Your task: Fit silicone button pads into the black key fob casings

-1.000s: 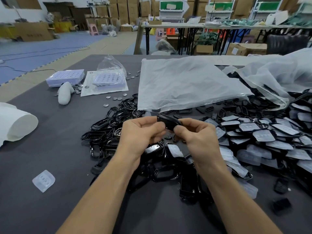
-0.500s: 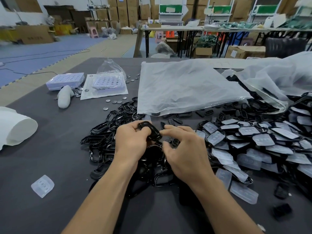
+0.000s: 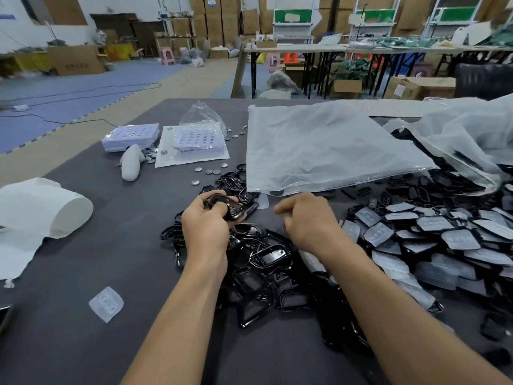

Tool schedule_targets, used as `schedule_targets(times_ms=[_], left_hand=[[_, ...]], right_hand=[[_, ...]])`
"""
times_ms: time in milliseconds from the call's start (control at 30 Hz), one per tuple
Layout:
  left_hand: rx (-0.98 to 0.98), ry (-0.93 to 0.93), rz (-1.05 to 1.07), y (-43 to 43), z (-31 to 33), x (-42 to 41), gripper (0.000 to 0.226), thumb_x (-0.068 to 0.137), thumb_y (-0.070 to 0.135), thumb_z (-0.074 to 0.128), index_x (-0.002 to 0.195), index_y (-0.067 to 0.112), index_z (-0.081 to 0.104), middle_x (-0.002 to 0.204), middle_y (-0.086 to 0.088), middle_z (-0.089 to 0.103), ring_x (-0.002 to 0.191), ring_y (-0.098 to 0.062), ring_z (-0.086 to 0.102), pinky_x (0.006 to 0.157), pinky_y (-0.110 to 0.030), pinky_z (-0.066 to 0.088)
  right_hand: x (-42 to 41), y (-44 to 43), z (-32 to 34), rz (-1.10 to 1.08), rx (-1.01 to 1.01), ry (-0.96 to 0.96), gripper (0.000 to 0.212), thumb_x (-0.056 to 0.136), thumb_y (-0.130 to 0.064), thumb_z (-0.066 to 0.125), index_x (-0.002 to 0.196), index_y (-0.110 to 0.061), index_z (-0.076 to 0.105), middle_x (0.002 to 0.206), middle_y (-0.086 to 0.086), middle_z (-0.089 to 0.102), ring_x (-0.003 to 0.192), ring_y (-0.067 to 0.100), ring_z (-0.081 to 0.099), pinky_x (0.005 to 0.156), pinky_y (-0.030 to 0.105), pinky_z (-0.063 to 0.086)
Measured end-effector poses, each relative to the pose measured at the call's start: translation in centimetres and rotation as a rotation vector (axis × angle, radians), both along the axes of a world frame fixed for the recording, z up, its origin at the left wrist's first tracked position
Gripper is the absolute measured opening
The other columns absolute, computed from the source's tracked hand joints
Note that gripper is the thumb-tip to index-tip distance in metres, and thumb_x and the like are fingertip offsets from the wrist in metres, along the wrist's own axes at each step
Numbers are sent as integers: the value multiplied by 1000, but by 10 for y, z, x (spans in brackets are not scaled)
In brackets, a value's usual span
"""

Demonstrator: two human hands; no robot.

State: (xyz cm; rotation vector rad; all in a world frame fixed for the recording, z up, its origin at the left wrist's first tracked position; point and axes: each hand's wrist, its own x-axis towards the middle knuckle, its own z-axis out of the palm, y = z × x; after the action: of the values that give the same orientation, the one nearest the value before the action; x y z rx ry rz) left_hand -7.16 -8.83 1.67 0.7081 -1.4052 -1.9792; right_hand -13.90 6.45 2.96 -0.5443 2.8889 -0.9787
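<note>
Dark grey surface point(image 3: 144, 273) in a warehouse lined with cartons point(image 3: 213, 23). Left hand point(image 3: 206, 232) curled round a black casing point(image 3: 226, 208), raised just over the pile of casings point(image 3: 266, 262) at the centre. Right hand point(image 3: 308, 223) beside it, fingers bent and blurred; cannot tell whether holding anything. Silicone pads point(image 3: 444, 237) heaped to the right, one lone pad point(image 3: 106, 303) near the left forearm.

Black casings heaped at centre, translucent pads spread to the right.

One glossy black key fob casing point(image 3: 231, 211) sits tilted in the left hand point(image 3: 206, 226), fingers curled round it, above the tangled pile of black casings point(image 3: 266, 262) on the grey table point(image 3: 83, 343). Frosted silicone button pads point(image 3: 444, 234) lie overlapping just beside that pile, and a lone silicone pad point(image 3: 106, 303) lies flat, well apart to the left.
</note>
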Motion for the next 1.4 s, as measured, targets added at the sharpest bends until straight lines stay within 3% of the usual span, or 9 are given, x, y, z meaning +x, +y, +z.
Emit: schedule_targets(times_ms=[133, 400, 600, 700, 867, 967, 1100, 1233, 1400], left_hand=[[-20, -39, -34, 1, -3, -2, 36, 95, -13, 51, 104, 20, 60, 72, 1, 78, 62, -9, 73, 60, -34, 63], [-55, -42, -98, -1, -5, -3, 35, 95, -9, 53, 105, 25, 56, 72, 0, 77, 61, -11, 71, 61, -37, 59], [-89, -68, -71, 0, -4, -1, 35, 93, -5, 54, 105, 27, 58, 80, -5, 79, 69, -20, 69, 68, -50, 60], [-101, -86, -63, 3, -3, 0, 35, 92, -4, 56, 102, 30, 59, 88, -13, 78, 76, -25, 67, 82, -64, 58], [-87, -92, -78, 2, -5, -2, 34, 93, -7, 54, 102, 26, 59, 79, -1, 79, 79, -21, 73, 80, -56, 63], [-42, -62, -105, 2, -2, 0, 34, 94, -11, 52, 103, 20, 59, 81, -8, 77, 67, -15, 73, 53, -35, 61], [-44, -45, -185, 11, 3, 2, 35, 94, -14, 51, 103, 19, 60, 77, -7, 76, 62, -11, 72, 55, -36, 63], [20, -24, -453, 17, 11, 10, 39, 90, -14, 48, 105, 14, 72, 73, -11, 75, 62, -19, 71, 50, -27, 56], [54, -33, -809, 15, 16, 17, 46, 75, -5, 50, 102, 12, 83, 69, -17, 68, 57, -21, 62, 51, -24, 53]], right_hand=[[-39, -34, 1, 140, 187, 40, 36, 91, -3, 60, 119, -19, 76, 124, 9, 73, 120, 29, 64, 104, 31, 47], [-51, -54, 2, 167, 327, 215, 14, 78, -3, 63, 82, -10, 74, 87, 18, 73, 90, 39, 69, 77, 40, 58], [-38, -39, -8, 107, 235, 165, 23, 84, -4, 57, 67, -17, 64, 72, 9, 62, 71, 35, 56, 66, 30, 40], [-38, -40, -3, 141, 296, 193, 19, 81, -3, 60, 73, -17, 70, 82, 12, 72, 80, 36, 65, 67, 31, 45], [-32, -45, 1, 176, 391, 288, 19, 84, -3, 55, 89, -9, 73, 94, 16, 73, 90, 37, 67, 73, 35, 50], [-26, -30, 7, 14, 54, 134, 20, 90, -4, 52, 79, -10, 68, 81, 9, 71, 81, 28, 67, 71, 39, 53], [5, 8, 14, -117, -641, -219, 25, 100, -8, 55, 79, -16, 64, 54, -5, 60, 50, 8, 51, 55, 26, 42], [35, 30, 12, -67, -882, -429, 21, 102, -5, 55, 84, -12, 63, 56, 4, 59, 49, 11, 49, 47, 20, 40], [39, 36, 11, -114, -946, -354, 25, 97, -2, 61, 75, -12, 65, 51, 4, 55, 42, 10, 45, 41, 17, 37]])
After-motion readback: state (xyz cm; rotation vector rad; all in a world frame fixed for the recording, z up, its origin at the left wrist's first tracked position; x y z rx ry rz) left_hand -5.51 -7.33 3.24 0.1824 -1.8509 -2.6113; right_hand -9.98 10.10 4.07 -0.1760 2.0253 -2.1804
